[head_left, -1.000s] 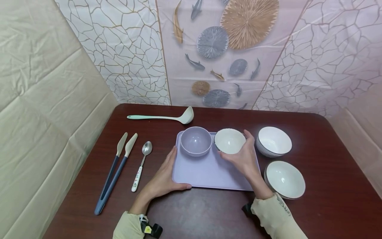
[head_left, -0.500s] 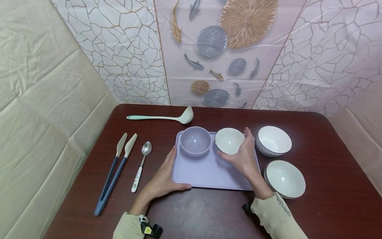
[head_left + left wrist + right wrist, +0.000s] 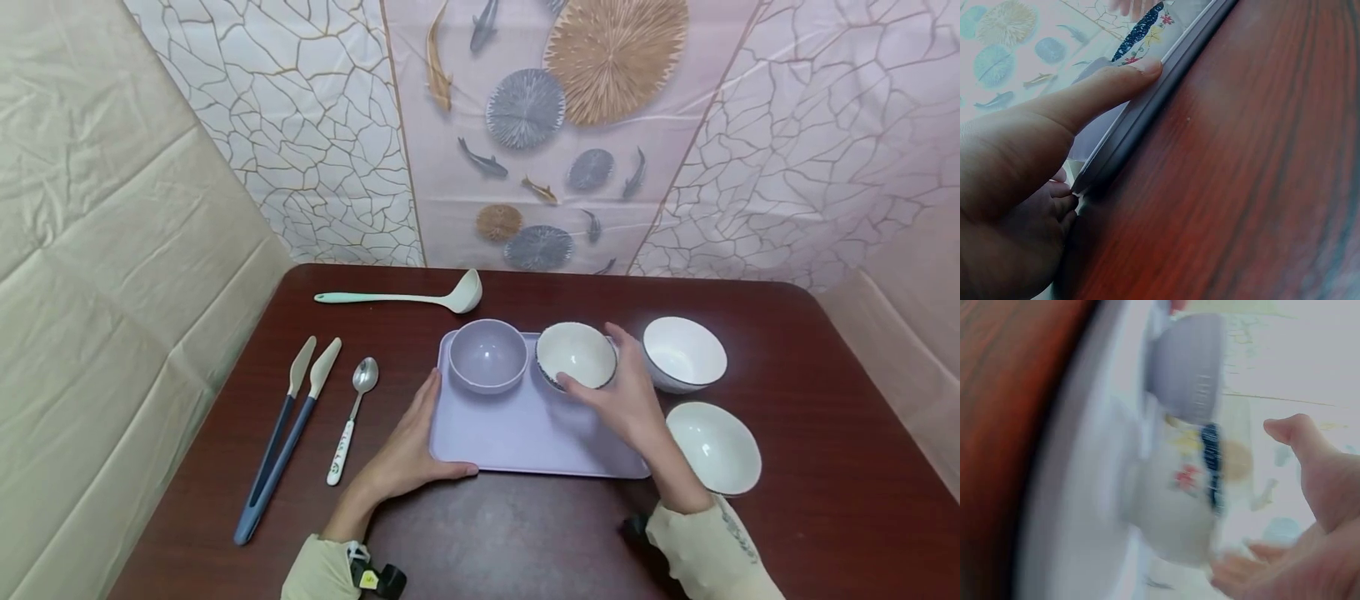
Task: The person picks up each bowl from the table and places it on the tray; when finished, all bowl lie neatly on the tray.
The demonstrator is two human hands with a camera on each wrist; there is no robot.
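On the lavender tray (image 3: pixel 517 437) a white bowl (image 3: pixel 573 354) stands at the back right, beside a lavender bowl (image 3: pixel 487 358). In the right wrist view the white bowl (image 3: pixel 1175 500) shows flowers and a dark blue band under its rim. My right hand (image 3: pixel 626 398) is spread at that bowl's right side, thumb lifted away from the rim and fingers close behind it. Around the tray's front left corner lies my left hand (image 3: pixel 401 442): straight fingers along the left edge, the extended thumb (image 3: pixel 1110 84) on the front rim.
Right of the tray stand two more white bowls, one farther back (image 3: pixel 684 354) and one nearer (image 3: pixel 716 447). A spoon (image 3: pixel 350 425) and blue-handled tongs (image 3: pixel 279 450) lie to the left. Behind the tray lies a pale green ladle (image 3: pixel 397 297), near the table's back edge.
The right hand has let go of the white bowl, which now stands on the tray, and has drawn slightly right with its thumb raised. The left hand keeps its place.
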